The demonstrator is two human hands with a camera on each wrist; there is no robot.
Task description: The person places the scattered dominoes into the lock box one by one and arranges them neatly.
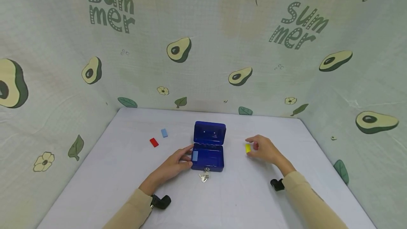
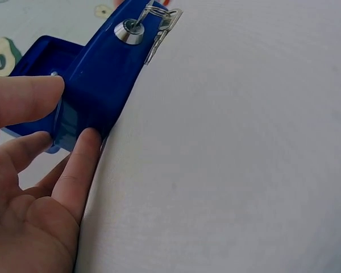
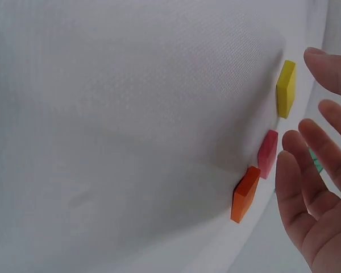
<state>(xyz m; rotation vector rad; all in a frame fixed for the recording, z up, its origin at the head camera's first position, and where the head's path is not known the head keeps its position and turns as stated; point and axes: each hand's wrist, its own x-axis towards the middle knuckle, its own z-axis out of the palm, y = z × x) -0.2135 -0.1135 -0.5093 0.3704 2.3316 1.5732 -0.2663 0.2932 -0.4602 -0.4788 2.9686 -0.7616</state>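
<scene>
A dark blue cash box (image 1: 207, 159) stands on the table with its lid (image 1: 210, 133) raised. My left hand (image 1: 175, 164) rests against its left side; in the left wrist view its fingertips (image 2: 89, 139) touch the wall beside the front corner. Keys (image 2: 162, 29) hang from the front lock. Inside the box at the left lies a light blue rectangular piece (image 1: 195, 156). To the right of the box my right hand (image 1: 265, 150) hovers with fingers spread around a yellow block (image 3: 286, 89), apart from it in the right wrist view.
Beside the yellow block, a pinkish-red block (image 3: 267, 153) and an orange block (image 3: 245, 194) lie on the white table (image 1: 127, 172). Left of the box are a red block (image 1: 154, 142) and a light blue block (image 1: 164, 133). A printed cloth backdrop (image 1: 203, 24) surrounds the table.
</scene>
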